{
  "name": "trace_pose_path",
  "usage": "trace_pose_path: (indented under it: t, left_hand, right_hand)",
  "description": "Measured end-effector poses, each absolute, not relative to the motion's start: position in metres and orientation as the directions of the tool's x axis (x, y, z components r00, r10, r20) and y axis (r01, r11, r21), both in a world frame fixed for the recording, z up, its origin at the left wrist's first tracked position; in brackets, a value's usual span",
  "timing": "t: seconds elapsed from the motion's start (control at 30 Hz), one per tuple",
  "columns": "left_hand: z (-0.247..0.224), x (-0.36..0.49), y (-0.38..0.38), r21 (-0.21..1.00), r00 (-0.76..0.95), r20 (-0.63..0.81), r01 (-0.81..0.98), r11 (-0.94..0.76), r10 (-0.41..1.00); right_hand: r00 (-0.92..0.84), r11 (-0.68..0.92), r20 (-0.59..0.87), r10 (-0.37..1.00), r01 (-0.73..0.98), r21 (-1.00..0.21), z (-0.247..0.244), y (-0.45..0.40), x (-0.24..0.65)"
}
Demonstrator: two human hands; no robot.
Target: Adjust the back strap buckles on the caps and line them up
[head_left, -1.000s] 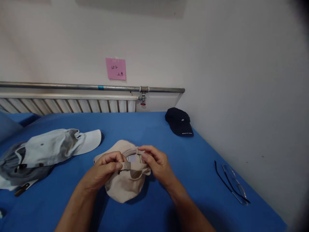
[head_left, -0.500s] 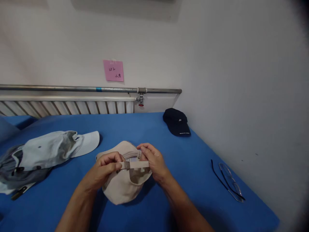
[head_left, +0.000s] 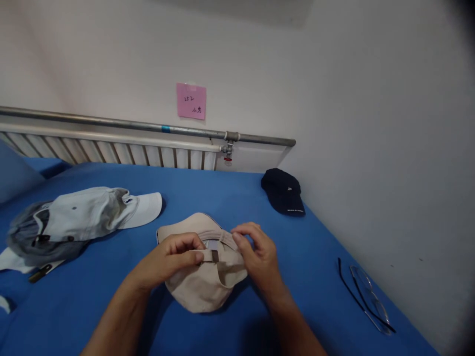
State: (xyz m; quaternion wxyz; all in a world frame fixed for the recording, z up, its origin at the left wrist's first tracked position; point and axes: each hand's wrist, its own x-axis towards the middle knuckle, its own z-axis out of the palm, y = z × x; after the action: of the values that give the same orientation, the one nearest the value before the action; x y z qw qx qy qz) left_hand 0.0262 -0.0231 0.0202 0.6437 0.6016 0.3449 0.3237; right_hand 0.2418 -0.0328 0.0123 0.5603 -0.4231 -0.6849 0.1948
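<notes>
A beige baseball cap (head_left: 195, 294) lies crown toward me on the blue surface, its brim pointing away and its inside partly showing. My left hand (head_left: 170, 259) pinches the cap's back strap (head_left: 207, 255) between thumb and finger, just left of the dark metal buckle (head_left: 215, 255). At the right side of the opening, my right hand (head_left: 260, 252) has its thumb and forefinger closed near the cap's edge; its other fingers are curled and partly hidden.
At left, a pale cap (head_left: 85, 212) rests over a grey cap (head_left: 27, 237). A black cap (head_left: 284, 193) sits by the wall at back right. Eyeglasses (head_left: 367, 296) lie near the right edge of the blue surface (head_left: 208, 193). Behind are a radiator (head_left: 111, 153) and a metal pipe (head_left: 148, 126).
My right hand has come off the strap and moved slightly right, to the cap's edge. My left hand keeps its pinch. The view has shifted, tilting the scene a little.
</notes>
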Motion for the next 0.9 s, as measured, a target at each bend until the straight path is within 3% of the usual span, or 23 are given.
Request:
trace_pose_path:
  t: [0.07,0.17,0.33,0.43,0.7,0.9]
  left_hand:
    - [0.022,0.028,-0.024,0.998,0.561,-0.058,0.004,0.068,0.826]
    - [0.025,0.029,-0.025,0.997,0.574,-0.073,0.015,0.078,0.815]
    - [0.026,0.028,-0.026,0.999,0.634,-0.048,0.039,0.030,0.772]
    - [0.026,0.028,-0.027,0.998,0.654,-0.033,0.067,-0.015,0.756]
    - [0.026,0.029,-0.028,0.995,0.651,0.022,0.058,-0.079,0.759]
    - [0.028,0.030,-0.029,1.000,0.644,-0.003,0.020,-0.013,0.765]
  right_hand:
    - [-0.160,0.657,0.651,0.742,0.365,-0.659,0.017,-0.038,0.241]
    - [-0.352,0.609,0.503,0.789,0.343,-0.715,0.023,-0.043,0.239]
    - [-0.472,0.173,0.039,0.881,0.243,-0.954,0.028,-0.043,0.238]
    - [-0.507,-0.050,-0.127,0.852,0.163,-0.985,0.028,-0.042,0.238]
    - [-0.532,-0.101,-0.120,0.838,0.066,-0.993,0.023,-0.041,0.236]
    - [-0.480,-0.089,-0.076,0.874,-0.006,-0.996,0.021,-0.043,0.231]
